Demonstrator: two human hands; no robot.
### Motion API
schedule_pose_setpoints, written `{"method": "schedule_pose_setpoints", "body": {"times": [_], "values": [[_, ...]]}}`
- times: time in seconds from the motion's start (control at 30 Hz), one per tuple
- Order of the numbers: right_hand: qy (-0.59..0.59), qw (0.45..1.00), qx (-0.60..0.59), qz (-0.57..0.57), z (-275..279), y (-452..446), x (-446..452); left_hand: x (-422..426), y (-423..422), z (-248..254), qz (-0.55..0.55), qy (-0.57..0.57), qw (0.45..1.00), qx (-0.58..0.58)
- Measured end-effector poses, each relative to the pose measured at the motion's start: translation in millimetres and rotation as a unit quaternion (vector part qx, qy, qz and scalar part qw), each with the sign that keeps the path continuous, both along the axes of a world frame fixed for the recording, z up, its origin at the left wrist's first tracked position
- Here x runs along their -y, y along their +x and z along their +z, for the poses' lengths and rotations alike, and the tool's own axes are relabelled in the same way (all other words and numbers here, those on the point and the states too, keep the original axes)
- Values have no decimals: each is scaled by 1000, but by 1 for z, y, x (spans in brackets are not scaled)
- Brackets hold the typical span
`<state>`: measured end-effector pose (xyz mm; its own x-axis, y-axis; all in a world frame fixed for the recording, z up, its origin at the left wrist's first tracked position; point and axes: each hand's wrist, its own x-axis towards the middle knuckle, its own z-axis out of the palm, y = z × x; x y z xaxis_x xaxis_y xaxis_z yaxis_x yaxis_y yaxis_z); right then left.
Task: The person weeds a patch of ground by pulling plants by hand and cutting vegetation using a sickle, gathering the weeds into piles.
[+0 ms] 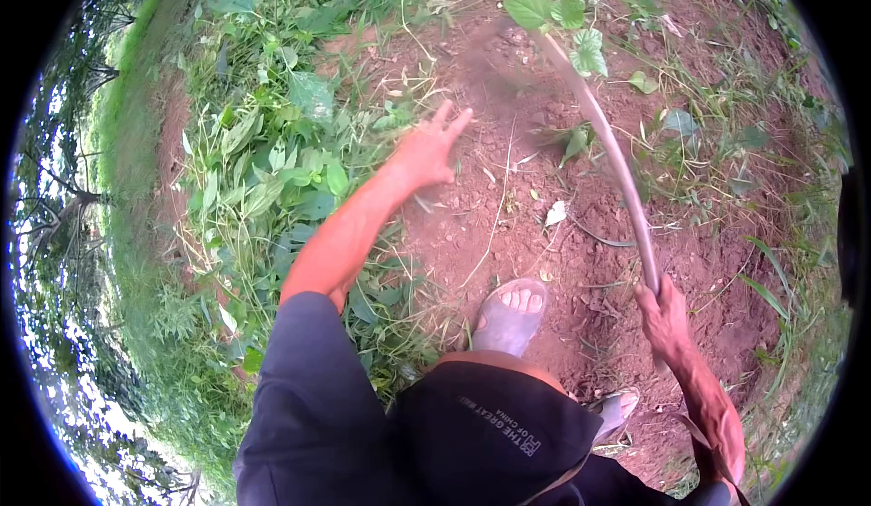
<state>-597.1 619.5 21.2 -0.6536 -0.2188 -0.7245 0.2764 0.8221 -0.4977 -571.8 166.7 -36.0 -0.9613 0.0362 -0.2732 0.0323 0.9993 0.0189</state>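
My right hand [667, 320] is wrapped around the long wooden handle of a hoe [621, 166]. The handle runs up and away from me, and its head end is smeared by motion over the reddish soil. Reaching forward at the middle, my left hand [426, 152] holds nothing, its fingers apart above the bare earth. Just left of that hand lies a thick strip of green weeds [263, 161]. A small leafy plant [553, 16] shows beside the far end of the handle.
My sandalled left foot [511, 315] stands on the soil, with the other sandal [620, 408] further back at right. Grass and cut stems [708, 152] lie along the right side. Trees [68, 197] line the far left. A pale leaf [555, 214] rests on the ground.
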Motion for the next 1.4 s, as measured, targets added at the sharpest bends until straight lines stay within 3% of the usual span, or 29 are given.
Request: {"method": "schedule_pose_setpoints", "body": {"times": [0.07, 0.13, 0.27, 0.37, 0.4, 0.5, 0.53, 0.57, 0.6, 0.67, 0.77, 0.8, 0.87, 0.93, 1.0, 1.07, 1.13, 1.2, 1.27, 1.33, 1.4], "values": [[-4, 1000, -18, 17, -7, 1, 27, 11, -7, 2, 25, 26, 999, 21], [-47, 996, -60, 53, -29, 12, 30, 21, -6, -7, 91, -61, 991, 75], [47, 985, -63, 155, -43, 58, -34, 34, 2, -35, 38, -108, 988, 102], [84, 983, -6, 162, -38, 109, -113, 0, 38, 1, 29, -11, 984, 175], [37, 990, 35, 131, -39, 121, -134, -13, 55, 18, 14, 47, 979, 196], [-5, 992, 31, 121, -45, 137, -167, -30, 87, 38, -14, 57, 944, 325], [-17, 993, 26, 118, -50, 143, -173, -21, 95, 20, 14, 2, 955, 298], [-34, 981, -32, 191, -62, 147, -173, -16, 98, 9, 37, -50, 961, 269], [-19, 991, 17, 130, -43, 120, -122, -12, 94, 13, -26, -84, 993, 82], [18, 994, 94, 54, -15, 75, -33, 3, 86, 13, -79, -113, 984, -112], [-25, 996, 42, 71, -38, 45, 45, 30, 74, 3, -53, -210, 969, -119], [-37, 995, 32, 84, -40, 40, 63, 34, 71, 5, 71, -171, 983, 14], [-20, 986, 14, 165, -43, 37, 69, 51, 75, 2, 202, -130, 959, 149], [-20, 981, -4, 192, -53, 52, 27, 77, 83, -16, 154, -76, 972, 163], [45, 979, 37, 197, -41, 63, -8, 67, 89, -4, 147, -67, 978, 135], [63, 976, 32, 207, -23, 72, -40, 40, 90, 37, 151, 85, 958, 229], [84, 957, 50, 272, -36, 88, -103, 27, 124, 51, 94, 113, 937, 317], [6, 968, 36, 249, -46, 109, -149, 65, 200, 13, 39, 36, 948, 314], [-8, 977, 64, 203, -19, 98, -110, 82, 211, 49, 224, 97, 957, 158], [-19, 978, 35, 204, -29, 88, -70, 118, 222, 49, 279, -114, 941, 156], [-30, 986, 57, 156, -30, 67, -8, 149, 226, 49, 338, -164, 914, 152]]}}
